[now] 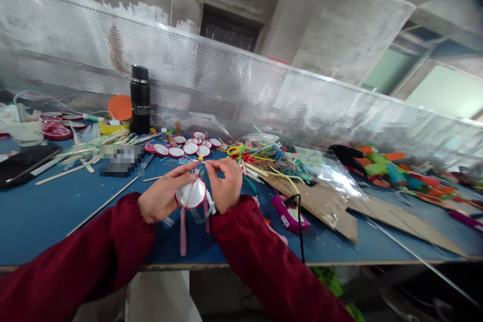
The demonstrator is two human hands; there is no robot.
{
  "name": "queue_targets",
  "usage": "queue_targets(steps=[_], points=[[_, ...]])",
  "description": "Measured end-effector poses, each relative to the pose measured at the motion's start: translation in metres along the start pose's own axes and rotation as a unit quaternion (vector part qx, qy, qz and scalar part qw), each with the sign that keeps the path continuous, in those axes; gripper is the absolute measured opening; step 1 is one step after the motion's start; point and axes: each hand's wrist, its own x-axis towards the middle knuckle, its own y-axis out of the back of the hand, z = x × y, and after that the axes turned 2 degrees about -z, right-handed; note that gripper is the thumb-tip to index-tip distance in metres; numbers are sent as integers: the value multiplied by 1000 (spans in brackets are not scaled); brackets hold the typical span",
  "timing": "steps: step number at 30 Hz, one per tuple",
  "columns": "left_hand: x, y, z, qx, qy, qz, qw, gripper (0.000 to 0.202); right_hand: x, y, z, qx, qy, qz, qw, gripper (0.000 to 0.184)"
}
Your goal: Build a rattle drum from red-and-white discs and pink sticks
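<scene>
My left hand (164,196) is closed around the edge of a round white disc with a red rim (191,194) and a thin stick running across it. A small yellow-tipped strip (200,159) stands up between the fingertips of both hands. With thumb and forefinger pinched beside that strip, my right hand (227,183) is closed; what lies between its fingertips is too small to make out. Just below the disc, a tool with pink handles (183,231) lies on the blue table (166,246).
Behind my hands lie several red-rimmed white discs (176,152). A black bottle (140,100) stands by the perforated metal screen (241,80). Thin wooden sticks (107,201) lie at left. Coloured cords (279,161), cardboard (320,204) and a purple device with a black cable (290,214) are at right.
</scene>
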Motion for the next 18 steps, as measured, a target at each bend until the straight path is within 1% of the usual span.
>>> queue_targets(steps=[5,8,11,18], points=[[-2,-3,2,-5,4,1,1000,47,-1,0,1,-13,2,0,1000,12],[-2,-3,2,-13,6,2,1000,44,-2,1,0,-19,-4,-5,1000,14],[-1,-2,1,-12,5,0,1000,41,-2,1,0,-23,-11,-12,1000,15],[1,2,-1,6,-8,-12,1000,40,-2,1,1,-18,-19,-7,1000,18]])
